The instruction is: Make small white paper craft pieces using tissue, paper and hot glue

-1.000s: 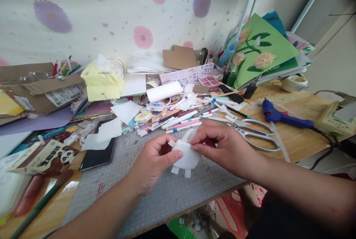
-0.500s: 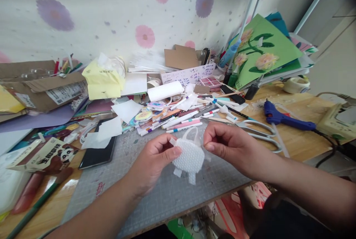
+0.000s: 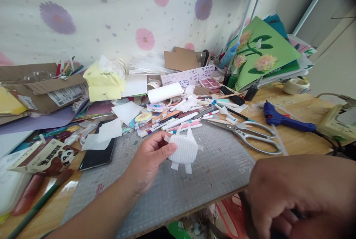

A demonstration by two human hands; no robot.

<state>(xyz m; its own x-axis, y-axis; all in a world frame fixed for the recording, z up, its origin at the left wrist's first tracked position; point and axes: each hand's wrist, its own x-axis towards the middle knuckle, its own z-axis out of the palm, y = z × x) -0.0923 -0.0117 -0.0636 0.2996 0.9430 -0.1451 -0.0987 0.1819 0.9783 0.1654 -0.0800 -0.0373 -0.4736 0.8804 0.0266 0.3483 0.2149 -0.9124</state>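
My left hand point(image 3: 157, 157) pinches the left edge of a small white dimpled pad point(image 3: 183, 150) between thumb and fingers, above the grey cutting mat point(image 3: 217, 179). Two thin white loops stand up from the pad's top edge. Short pale strips stick out at its sides and bottom. Close to the camera at the lower right, away from the pad, is my right hand point(image 3: 300, 194), blurred, its fingers curled inward. Whatever lies within those fingers is hidden. Metal scissors point(image 3: 241, 133) lie with their blades on the mat's upper right part.
A blue glue gun point(image 3: 289, 118) rests at the right near a power strip point(image 3: 339, 124). Behind the mat are heaped several markers point(image 3: 178, 120) and paper scraps point(image 3: 126, 111). A black tablet-like slab point(image 3: 98, 155) and a panda-printed box point(image 3: 46, 155) lie at the left.
My right hand has left the pad and swung down and right, toward the camera. My left hand has shifted slightly left with the pad, and the scissors now show in full.
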